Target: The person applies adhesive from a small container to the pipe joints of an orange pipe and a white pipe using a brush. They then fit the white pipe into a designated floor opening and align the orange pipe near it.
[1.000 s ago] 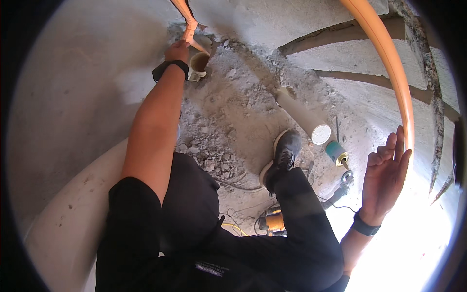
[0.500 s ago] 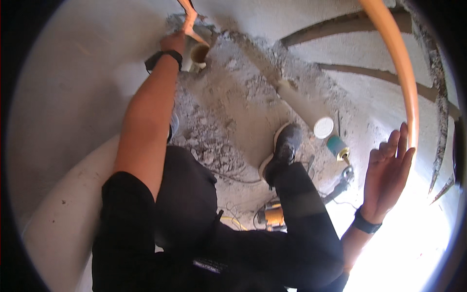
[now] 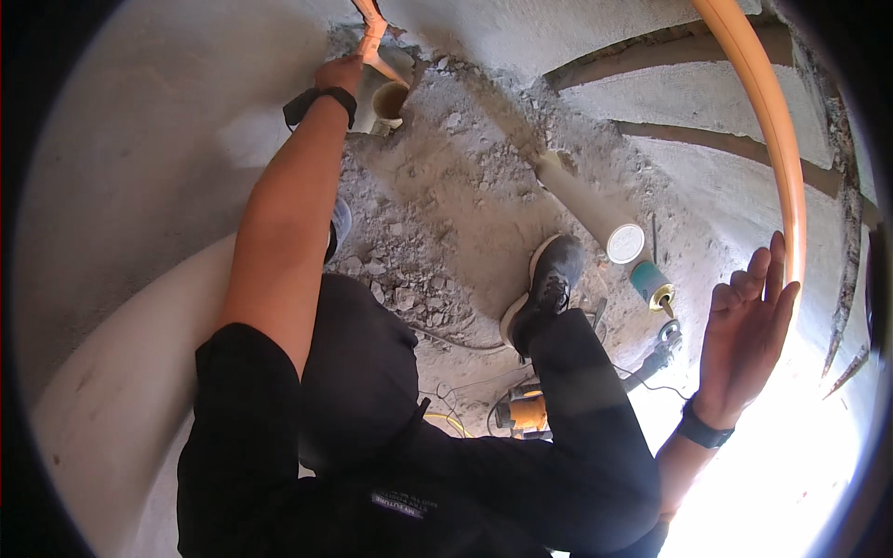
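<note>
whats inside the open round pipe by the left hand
A brownish inner surface shows inside the round pipe. An orange pipe reaches its upper edge; I can't tell whether it enters. Anything deeper is hidden from this angle.

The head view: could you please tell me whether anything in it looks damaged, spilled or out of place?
Loose rubble litters the ground beside the left knee, which looks untidy. Long grooves break the gray wall at right, so it looks cut open. I see no wet spill, though glare hides part of the lower right.
</note>
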The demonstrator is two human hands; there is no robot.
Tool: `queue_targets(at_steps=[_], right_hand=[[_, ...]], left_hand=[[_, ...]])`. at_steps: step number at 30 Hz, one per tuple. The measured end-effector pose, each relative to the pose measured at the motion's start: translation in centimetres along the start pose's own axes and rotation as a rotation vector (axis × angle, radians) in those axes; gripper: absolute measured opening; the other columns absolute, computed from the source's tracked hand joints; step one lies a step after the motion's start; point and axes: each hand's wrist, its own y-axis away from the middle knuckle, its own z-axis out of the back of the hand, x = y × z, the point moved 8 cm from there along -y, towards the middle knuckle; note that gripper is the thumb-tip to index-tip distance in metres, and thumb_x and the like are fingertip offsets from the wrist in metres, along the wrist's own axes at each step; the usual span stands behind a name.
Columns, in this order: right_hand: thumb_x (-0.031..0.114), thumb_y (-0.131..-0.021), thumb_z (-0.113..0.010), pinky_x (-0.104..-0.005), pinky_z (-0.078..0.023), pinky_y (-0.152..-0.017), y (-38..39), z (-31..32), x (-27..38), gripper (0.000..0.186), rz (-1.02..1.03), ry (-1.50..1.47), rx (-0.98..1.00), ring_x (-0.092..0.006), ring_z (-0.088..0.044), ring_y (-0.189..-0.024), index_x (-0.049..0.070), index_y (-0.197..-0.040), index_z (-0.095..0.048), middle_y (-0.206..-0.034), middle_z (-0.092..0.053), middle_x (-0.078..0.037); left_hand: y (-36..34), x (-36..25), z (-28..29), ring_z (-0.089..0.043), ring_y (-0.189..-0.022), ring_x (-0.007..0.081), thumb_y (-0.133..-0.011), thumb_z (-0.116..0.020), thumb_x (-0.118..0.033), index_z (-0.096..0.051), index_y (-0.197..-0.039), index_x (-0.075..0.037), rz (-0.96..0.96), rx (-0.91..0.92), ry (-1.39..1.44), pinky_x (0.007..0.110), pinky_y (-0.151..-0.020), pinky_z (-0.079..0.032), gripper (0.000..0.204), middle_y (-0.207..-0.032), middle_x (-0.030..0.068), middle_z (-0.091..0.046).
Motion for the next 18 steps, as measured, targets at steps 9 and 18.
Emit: queue_targets(at_steps=[9, 18], right_hand=[[0.029, -0.107, -0.044, -0.0268, -0.048, -0.081, 0.5, -1.5, -0.8, 0.054, -0.045, -0.017, 0.051, -0.0136, -0.057, -0.093, 0.000, -0.151, -0.030, -0.124, -0.060, -0.012], [0.026, -0.102, -0.056, -0.0259, -0.047, -0.078, 0.9, -10.4, 0.1, 0.048, 0.099, 0.373, 0.187, -0.0131, -0.060, -0.085, -0.004, -0.138, -0.049, -0.111, -0.067, -0.011]], left_hand=[[6.0, -6.6, -0.1, -0.069, -0.100, 0.0375, -0.092, -0.061, -0.030, -0.073, -0.110, -0.006, -0.025, -0.181, -0.212, 0.042, -0.089, -0.054, 0.033, -0.108, 0.0229, -0.071], [25.2, -22.6, -3.4, -0.068, -0.081, 0.0261, -0.097, -0.059, -0.030, -0.069, -0.102, -0.004, -0.340, 0.194, 0.369, 0.036, -0.075, -0.051, 0.028, -0.087, 0.0136, -0.071]])
